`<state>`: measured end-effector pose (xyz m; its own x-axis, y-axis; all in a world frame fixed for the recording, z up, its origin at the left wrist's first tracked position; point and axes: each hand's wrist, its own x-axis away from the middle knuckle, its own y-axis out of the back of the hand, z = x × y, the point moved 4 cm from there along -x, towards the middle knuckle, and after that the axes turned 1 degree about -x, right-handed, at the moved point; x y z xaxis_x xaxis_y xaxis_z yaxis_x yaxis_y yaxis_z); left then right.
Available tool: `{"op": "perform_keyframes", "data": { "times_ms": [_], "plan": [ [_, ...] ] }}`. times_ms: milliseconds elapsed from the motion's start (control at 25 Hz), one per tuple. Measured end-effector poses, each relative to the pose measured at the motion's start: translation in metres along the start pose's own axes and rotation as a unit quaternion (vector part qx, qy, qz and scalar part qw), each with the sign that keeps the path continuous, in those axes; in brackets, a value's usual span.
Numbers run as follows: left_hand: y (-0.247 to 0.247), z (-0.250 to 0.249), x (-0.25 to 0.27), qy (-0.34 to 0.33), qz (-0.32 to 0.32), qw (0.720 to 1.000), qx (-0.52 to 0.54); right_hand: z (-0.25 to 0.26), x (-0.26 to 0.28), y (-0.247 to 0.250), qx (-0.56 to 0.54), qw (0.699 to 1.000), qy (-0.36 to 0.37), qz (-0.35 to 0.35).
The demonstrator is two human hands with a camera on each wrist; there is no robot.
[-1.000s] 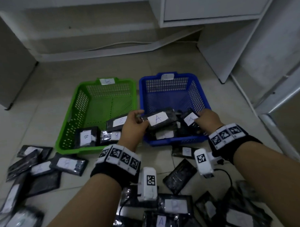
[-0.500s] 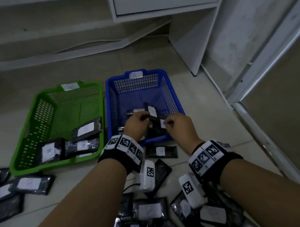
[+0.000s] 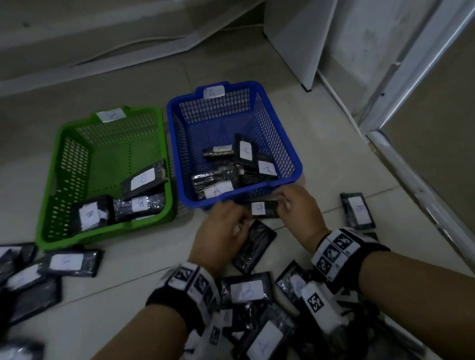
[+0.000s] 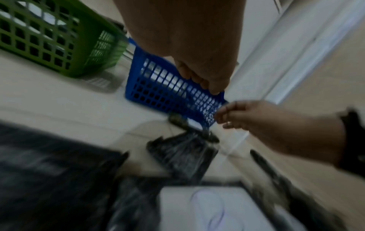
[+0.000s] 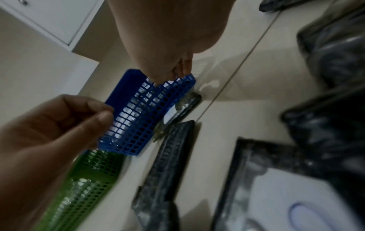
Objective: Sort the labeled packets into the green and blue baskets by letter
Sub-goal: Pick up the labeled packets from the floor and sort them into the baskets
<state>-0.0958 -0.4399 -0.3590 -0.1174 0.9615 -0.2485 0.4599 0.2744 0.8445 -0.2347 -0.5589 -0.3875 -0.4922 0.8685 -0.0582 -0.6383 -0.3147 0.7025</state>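
Observation:
The green basket [image 3: 106,230] holds three black packets labelled B. The blue basket [image 3: 295,161] to its right holds several packets labelled A. A black packet with a white label [image 3: 261,208] lies on the floor against the blue basket's front wall, also seen in the left wrist view [image 4: 194,127]. My left hand [image 3: 228,227] hovers just left of it, fingers loosely curled and holding nothing. My right hand [image 3: 292,203] is at the packet's right end, fingers loosely bent [image 4: 227,116], with nothing held.
Several loose labelled packets lie on the floor: a pile under my wrists [image 3: 247,290], a group at the left [image 3: 67,262], one at the right [image 3: 357,210]. A white cabinet [image 3: 293,37] and a door frame [image 3: 419,189] stand at the right.
Both hands have come out of the blue basket, leaving the packets they held inside, and moved down to the floor in front of it. The view has swung right.

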Motion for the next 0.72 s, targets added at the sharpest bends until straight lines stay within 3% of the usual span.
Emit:
{"op": "perform_keyframes", "data": {
  "times_ms": [80, 160, 240, 320, 400, 480, 560, 640, 720],
  "plan": [
    [-0.029, 0.009, 0.024, 0.037, 0.128, 0.991, -0.017, -0.003, -0.001, -0.011, 0.062, 0.994, 0.042, 0.078],
    [-0.051, 0.018, 0.038, 0.097, 0.207, 0.973, -0.041, -0.004, -0.003, -0.019, 0.11, 0.986, 0.048, 0.112],
    [-0.056, 0.019, 0.043, 0.144, 0.212, 0.965, -0.052, -0.004, -0.005, -0.026, 0.161, 0.979, 0.039, 0.12],
    [-0.052, 0.018, 0.042, 0.148, 0.221, 0.962, -0.055, -0.002, -0.003, -0.032, 0.22, 0.964, 0.024, 0.146],
    [-0.037, 0.022, 0.038, 0.171, 0.258, 0.951, 0.023, 0.004, 0.001, -0.033, 0.238, 0.955, 0.012, 0.177],
    [-0.011, 0.03, 0.031, 0.252, 0.299, 0.898, 0.203, 0.015, 0.006, -0.026, 0.167, 0.967, -0.01, 0.191],
    [0.018, 0.042, 0.029, 0.336, 0.302, 0.806, 0.382, 0.028, 0.012, -0.02, 0.061, 0.979, -0.033, 0.194],
    [0.044, 0.05, 0.03, 0.355, 0.296, 0.739, 0.491, 0.044, 0.014, -0.017, 0.006, 0.981, -0.044, 0.188],
    [0.062, 0.059, 0.033, 0.34, 0.278, 0.732, 0.52, 0.059, 0.011, -0.017, -0.067, 0.98, -0.064, 0.175]
  ]
}}
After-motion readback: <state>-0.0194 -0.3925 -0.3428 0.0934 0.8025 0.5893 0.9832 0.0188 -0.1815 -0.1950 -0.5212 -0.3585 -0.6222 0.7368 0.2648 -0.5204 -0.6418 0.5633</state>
